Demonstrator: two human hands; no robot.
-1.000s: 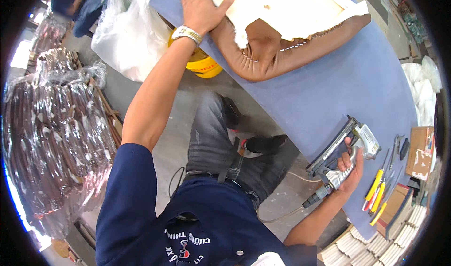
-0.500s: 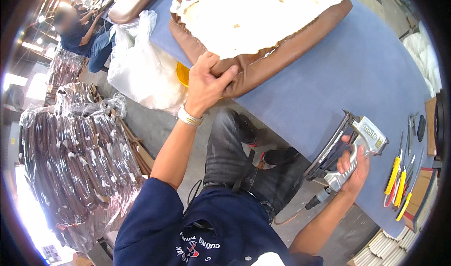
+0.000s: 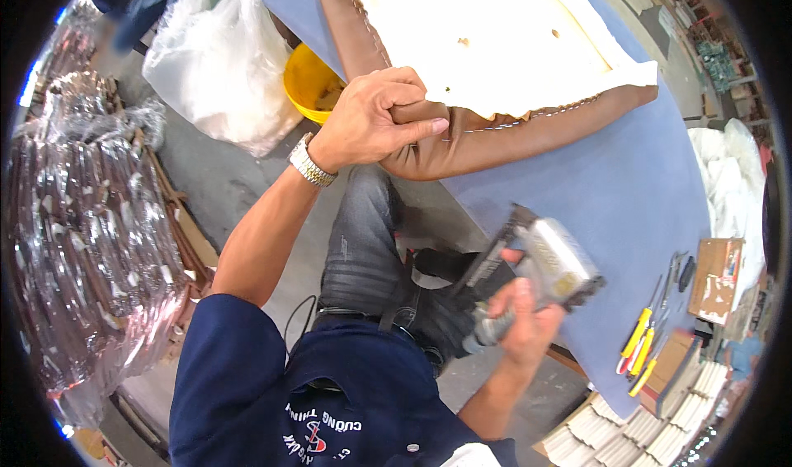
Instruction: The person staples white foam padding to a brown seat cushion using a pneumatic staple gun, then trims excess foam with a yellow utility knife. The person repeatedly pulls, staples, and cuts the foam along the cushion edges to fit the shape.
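My left hand [image 3: 371,120] is closed on the near left corner of a brown leather cover [image 3: 528,141], its thumb pressing the folded material. The cover wraps round a padded piece with a pale, cream-coloured face [image 3: 487,46] turned upward. A line of staples runs along the cover's near edge, to the right of my thumb. In my right hand [image 3: 524,323] is a silver and black air staple gun [image 3: 553,257], blurred by motion. It hangs in the air over the table's near edge, apart from the cover.
Screwdrivers with yellow handles [image 3: 635,335] lie on the blue tabletop [image 3: 643,186] at right, near a wooden block [image 3: 718,281]. A yellow bucket [image 3: 305,79] and a white plastic bag [image 3: 219,63] stand left of the table. Plastic-wrapped brown pieces [image 3: 91,244] are piled far left.
The staple gun has moved left, closer to the held corner. My left hand keeps its hold on the cover. The whole view has shifted, and the co-worker at upper left is now mostly cut off.
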